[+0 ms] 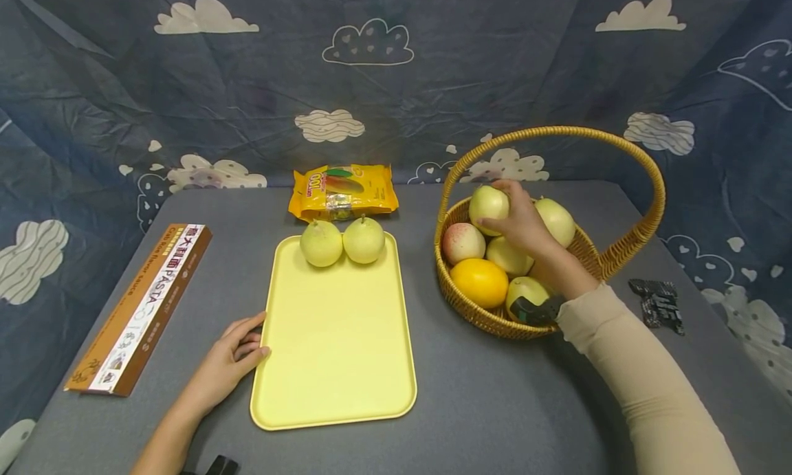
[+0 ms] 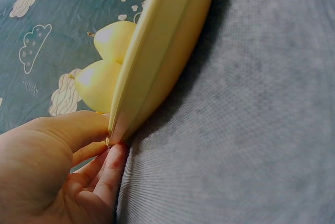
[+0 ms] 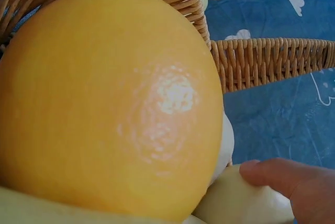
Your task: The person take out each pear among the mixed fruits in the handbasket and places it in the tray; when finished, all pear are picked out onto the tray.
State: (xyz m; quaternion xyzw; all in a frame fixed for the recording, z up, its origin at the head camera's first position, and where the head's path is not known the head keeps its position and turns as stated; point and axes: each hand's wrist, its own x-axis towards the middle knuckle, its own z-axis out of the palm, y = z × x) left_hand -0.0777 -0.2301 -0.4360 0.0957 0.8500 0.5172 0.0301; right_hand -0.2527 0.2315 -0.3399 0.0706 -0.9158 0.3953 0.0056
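Pear [image 1: 486, 205] sat between thumb and fingers of right grip [image 1: 522, 221], at basket [image 1: 471, 313]'s far side. Left grip [image 1: 224, 359] pinched tray [image 1: 334, 337] rim. Bench [image 1: 476, 399] grey, cloud-print cloth [image 1: 470, 69] behind.

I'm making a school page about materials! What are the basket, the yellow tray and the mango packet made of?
The basket: woven strands with a slight shine, so probably wicker, though plastic strands could look alike.
The tray: likely hard plastic, smooth and softly matte, with rounded, moulded-looking edges.
The packet: probably thin plastic film, maybe foil-lined; it's glossy and crinkled.
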